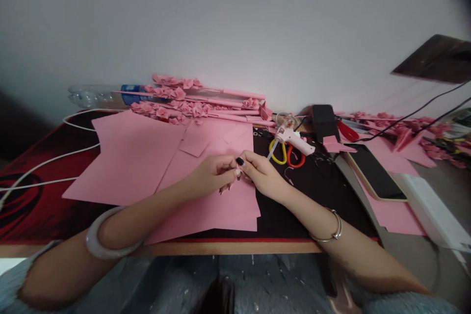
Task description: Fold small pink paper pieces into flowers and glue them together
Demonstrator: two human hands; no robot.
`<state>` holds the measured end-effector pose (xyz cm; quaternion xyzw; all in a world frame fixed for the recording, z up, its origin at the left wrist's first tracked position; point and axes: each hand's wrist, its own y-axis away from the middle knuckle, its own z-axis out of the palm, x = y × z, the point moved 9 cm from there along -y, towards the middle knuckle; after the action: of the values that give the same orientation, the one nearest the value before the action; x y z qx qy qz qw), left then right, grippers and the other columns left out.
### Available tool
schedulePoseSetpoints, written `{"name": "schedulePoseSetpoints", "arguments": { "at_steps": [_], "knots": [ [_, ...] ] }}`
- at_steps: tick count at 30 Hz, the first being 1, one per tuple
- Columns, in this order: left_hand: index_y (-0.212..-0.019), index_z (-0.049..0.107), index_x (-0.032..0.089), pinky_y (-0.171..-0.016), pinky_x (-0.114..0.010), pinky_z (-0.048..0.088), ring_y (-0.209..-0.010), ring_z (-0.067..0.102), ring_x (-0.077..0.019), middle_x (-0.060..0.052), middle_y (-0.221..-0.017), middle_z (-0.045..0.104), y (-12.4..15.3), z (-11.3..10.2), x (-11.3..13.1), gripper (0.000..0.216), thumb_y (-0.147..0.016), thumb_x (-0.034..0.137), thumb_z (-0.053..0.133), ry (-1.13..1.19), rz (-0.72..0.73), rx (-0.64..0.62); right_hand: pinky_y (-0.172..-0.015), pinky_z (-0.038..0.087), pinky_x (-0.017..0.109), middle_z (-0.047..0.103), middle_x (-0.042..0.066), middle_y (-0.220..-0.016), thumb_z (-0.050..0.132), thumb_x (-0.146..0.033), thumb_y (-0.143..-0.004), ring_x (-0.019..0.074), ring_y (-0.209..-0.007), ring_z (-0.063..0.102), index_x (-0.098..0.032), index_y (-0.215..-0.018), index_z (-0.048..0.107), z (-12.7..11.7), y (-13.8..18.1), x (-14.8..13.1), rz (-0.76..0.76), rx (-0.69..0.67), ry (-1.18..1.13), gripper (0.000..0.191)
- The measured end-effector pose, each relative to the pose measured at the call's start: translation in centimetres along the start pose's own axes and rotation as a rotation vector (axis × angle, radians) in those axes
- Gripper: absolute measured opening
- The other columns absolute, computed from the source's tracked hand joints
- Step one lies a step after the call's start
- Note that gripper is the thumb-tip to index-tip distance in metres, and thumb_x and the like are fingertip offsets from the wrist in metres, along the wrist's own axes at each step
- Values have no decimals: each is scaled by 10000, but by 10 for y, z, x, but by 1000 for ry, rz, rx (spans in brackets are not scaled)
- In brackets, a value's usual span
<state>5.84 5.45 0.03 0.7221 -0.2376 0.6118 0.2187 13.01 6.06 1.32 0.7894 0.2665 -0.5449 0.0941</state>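
At desk centre, over pink paper sheets (140,157): small pink paper piece (231,182) pinched btwn fingertips of left hand (211,175) & right hand (263,176), both clamped on it. Just behind right hand: glue gun (294,141) across scissors (285,156). Phone (373,171) further right, paper flowers (184,103) along wall.

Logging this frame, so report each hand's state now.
Left hand: closed, fingers pinching a small pink paper piece.
Right hand: closed, pinching the same piece.
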Motion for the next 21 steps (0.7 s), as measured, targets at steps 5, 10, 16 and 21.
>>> {"name": "schedulePoseSetpoints", "arguments": {
  "at_steps": [5,10,16,21],
  "knots": [
    [-707,480,149,-444,-173,396,-457,453,-57,59,-545,468,0,2,5,106,-796,206,478,59,18,-33,-483,273,204,368,-57,-552,394,-379,-914,76,-488,315,-177,-681,418,-2,0,-3,-21,22,37,310],
    [-698,490,148,-436,-178,397,-446,463,-63,51,-528,482,-1,1,1,214,-834,313,474,23,10,-2,-492,284,202,380,-49,-559,396,-311,-913,78,-501,332,-176,-645,406,-5,0,-7,-38,49,105,300],
    [-622,463,154,-422,-163,371,-413,457,-54,55,-482,487,-5,-9,-7,273,-822,333,515,-77,-29,80,-485,276,201,372,-54,-551,360,-269,-925,76,-486,331,-184,-659,380,-2,-1,-4,-48,-11,157,280],
    [-643,490,144,-434,-172,398,-425,468,-57,40,-507,517,-6,-4,-9,276,-833,344,505,-14,-40,3,-496,281,208,364,-55,-555,348,-280,-929,79,-488,327,-190,-663,361,0,0,-6,-93,-52,160,281]
  ]
}}
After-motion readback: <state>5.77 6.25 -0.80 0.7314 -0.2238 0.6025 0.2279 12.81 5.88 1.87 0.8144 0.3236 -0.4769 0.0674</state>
